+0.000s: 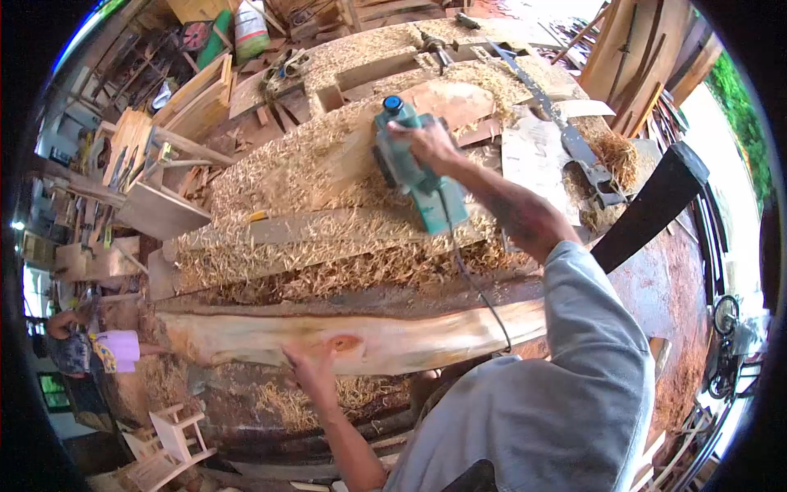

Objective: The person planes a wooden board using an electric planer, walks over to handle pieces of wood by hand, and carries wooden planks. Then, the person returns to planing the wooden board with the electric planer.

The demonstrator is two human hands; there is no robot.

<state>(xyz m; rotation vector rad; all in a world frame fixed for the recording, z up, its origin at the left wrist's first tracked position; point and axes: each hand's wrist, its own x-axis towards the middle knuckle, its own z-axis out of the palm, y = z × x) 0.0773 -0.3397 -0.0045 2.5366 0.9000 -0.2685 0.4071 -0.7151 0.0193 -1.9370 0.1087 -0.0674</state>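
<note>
My right hand [426, 146] is closed round the handle of a green electric planer [418, 176], which rests on the shaving-covered workbench [279, 230]. Its dark cord runs down towards my body. Lower left, my left hand [313, 373] has its fingers spread and holds nothing; it is over the near edge of a long pale plank [426, 336], beside a reddish knot [344, 343]. Whether the fingers touch the wood I cannot tell. Curled wood shavings [344, 275] lie thickly between the planer and the plank.
A handsaw [566, 135] lies at the right of the bench, near a dark upright blade-like piece [656, 205]. A drill-like tool [434, 49] is at the back. Another person [74, 344] is at far left, above a small wooden stool [179, 435]. Boards [635, 57] lean back right.
</note>
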